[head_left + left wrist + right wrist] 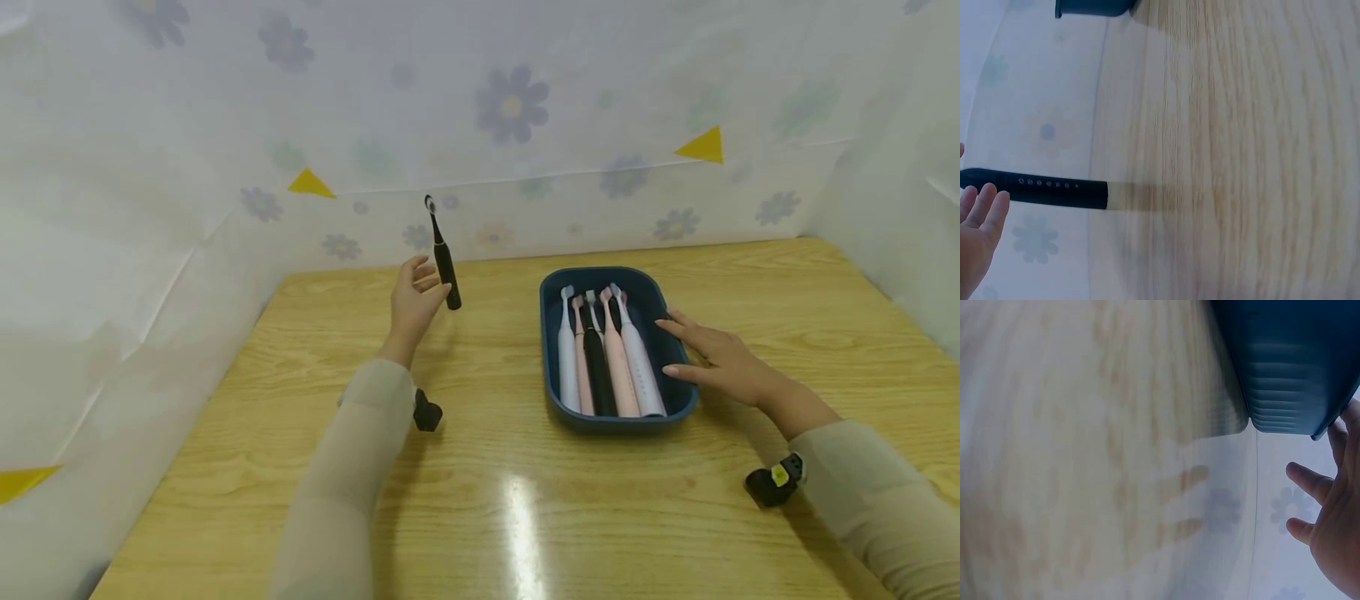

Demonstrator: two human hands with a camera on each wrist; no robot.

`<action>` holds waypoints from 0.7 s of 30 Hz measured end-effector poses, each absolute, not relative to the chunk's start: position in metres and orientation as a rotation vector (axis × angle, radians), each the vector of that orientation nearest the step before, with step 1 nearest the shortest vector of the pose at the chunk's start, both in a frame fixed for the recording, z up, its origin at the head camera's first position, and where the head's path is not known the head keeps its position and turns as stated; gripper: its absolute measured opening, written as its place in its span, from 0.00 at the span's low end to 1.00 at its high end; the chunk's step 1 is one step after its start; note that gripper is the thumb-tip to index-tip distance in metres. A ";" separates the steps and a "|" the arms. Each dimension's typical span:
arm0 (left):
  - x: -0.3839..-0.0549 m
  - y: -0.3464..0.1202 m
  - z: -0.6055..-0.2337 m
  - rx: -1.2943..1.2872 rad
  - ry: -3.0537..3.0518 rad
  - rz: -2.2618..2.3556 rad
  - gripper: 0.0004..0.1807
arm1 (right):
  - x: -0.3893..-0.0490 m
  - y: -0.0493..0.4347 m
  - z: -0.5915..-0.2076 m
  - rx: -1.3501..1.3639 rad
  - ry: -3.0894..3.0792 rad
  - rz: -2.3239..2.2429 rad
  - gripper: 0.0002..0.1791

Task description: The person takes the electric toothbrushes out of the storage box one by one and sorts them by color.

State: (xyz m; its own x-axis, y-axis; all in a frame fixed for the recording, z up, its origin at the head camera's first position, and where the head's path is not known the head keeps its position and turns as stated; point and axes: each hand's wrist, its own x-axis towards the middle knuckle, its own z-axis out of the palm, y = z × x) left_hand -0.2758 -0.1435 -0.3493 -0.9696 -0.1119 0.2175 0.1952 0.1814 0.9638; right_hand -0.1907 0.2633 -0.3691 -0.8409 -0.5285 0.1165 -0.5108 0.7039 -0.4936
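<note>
While the left hand [414,307], centre-left, pinches a black toothbrush [446,268], the right hand [716,358], fingers spread, touches the right-side tray [547,358]; seemingly mid-transfer, calling for careful lowering.

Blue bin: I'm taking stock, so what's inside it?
The blue bin holds white toothbrushes, pink toothbrushes and at least one black toothbrush. Some lie partly covered by others; whatever is under them is hidden, leaving the count unclear.

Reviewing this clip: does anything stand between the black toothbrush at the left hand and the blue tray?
Nothing visible does. In the head view, only tabletop lies between the black toothbrush and the blue tray, whose own raised side faces that gap.
</note>
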 end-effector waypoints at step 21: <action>-0.237 -0.100 -0.333 -0.455 -2.072 -2.150 0.28 | -0.190 0.262 -0.369 -0.871 2.868 -0.853 0.36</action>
